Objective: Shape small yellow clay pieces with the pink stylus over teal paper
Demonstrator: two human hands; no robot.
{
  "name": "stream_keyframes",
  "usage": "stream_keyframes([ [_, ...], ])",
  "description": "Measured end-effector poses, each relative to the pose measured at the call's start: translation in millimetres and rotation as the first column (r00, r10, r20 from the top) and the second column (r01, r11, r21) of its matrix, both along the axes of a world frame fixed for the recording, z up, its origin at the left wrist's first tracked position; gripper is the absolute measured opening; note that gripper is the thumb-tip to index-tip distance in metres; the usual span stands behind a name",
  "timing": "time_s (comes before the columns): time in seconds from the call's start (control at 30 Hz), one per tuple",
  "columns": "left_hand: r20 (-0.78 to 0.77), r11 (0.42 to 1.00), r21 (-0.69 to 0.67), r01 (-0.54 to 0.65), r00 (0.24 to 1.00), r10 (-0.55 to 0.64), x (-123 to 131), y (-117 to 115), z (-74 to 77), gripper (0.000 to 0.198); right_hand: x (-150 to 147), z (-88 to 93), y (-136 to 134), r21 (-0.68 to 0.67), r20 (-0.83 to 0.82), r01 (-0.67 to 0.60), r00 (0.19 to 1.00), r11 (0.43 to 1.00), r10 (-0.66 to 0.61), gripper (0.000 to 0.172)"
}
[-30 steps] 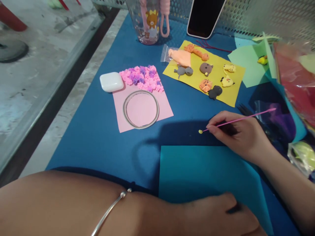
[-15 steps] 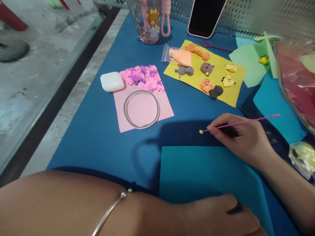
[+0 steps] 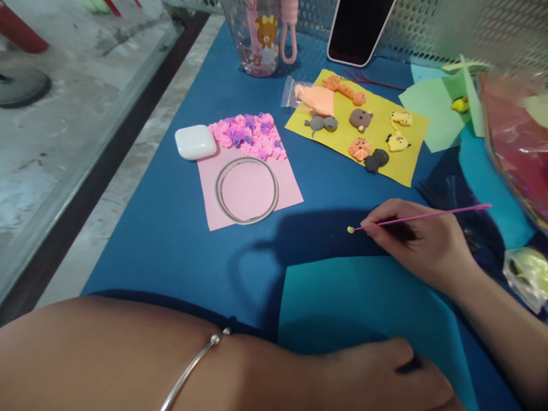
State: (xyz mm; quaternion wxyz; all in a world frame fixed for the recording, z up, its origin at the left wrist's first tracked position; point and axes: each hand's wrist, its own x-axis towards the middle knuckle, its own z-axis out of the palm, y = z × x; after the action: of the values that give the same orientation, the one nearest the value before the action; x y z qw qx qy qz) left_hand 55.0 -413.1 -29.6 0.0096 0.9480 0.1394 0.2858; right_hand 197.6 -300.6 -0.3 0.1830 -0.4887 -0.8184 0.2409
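Note:
My right hand [image 3: 423, 242] is closed in a pencil grip around a thin pink stick [image 3: 454, 211]. A small pale yellow bit, like modelling clay, [image 3: 350, 230] sits at the stick's tip, just above the blue tabletop. My left hand [image 3: 381, 371] rests with curled fingers over a teal sheet of paper [image 3: 342, 302] at the bottom. Its fingertips are hidden, so whatever they hold does not show. A silver bangle [image 3: 192, 365] circles the left wrist. Beyond the right hand, small clay animal figures [image 3: 359, 120] lie on a yellow sheet [image 3: 402, 168].
Pink paper [image 3: 208, 200] carries a tape roll [image 3: 274, 191] and pink and purple flower-like pieces [image 3: 246, 134], beside a white case [image 3: 196, 142]. At the back stand a clear cup [image 3: 261, 63] and a phone [image 3: 357, 31]. Plastic packets [image 3: 528, 277] and blue paper [image 3: 492, 200] lie right.
The teal sheet's far left corner has lifted and shifted right. The blue paper at the right has bent into a curve. The stick's rear end has dipped slightly; both hands stay almost still.

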Motion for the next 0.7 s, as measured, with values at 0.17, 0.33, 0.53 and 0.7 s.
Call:
stream_keyframes([
  [0.17, -0.032, 1.0, 0.017, 0.002, 0.999, -0.001, -0.6, -0.4, 2.4, 0.034, -0.2, -0.7, -0.1, 0.055, 0.018, -0.006, 1.0, 0.998, 0.005, 0.007],
  [0.33, -0.094, 1.0, 0.011, -0.024, 0.995, 0.025, -2.4, -0.5, 6.9, 0.035, -0.7, -2.0, -0.2, 0.113, 0.018, -0.054, 0.998, 0.992, 0.052, 0.007],
  [0.53, -0.079, 0.999, 0.023, -0.038, 0.996, 0.04, -1.3, -1.5, 5.0, 0.036, -0.3, -3.9, -2.4, 0.2, 0.03, -0.069, 0.998, 0.977, 0.064, 0.005],
  [0.7, -0.085, 0.999, 0.036, -0.038, 0.996, 0.041, -1.3, -2.0, 5.1, 0.039, -1.1, -3.8, -2.9, 0.233, 0.062, -0.103, 0.994, 0.967, 0.091, 0.005],
])
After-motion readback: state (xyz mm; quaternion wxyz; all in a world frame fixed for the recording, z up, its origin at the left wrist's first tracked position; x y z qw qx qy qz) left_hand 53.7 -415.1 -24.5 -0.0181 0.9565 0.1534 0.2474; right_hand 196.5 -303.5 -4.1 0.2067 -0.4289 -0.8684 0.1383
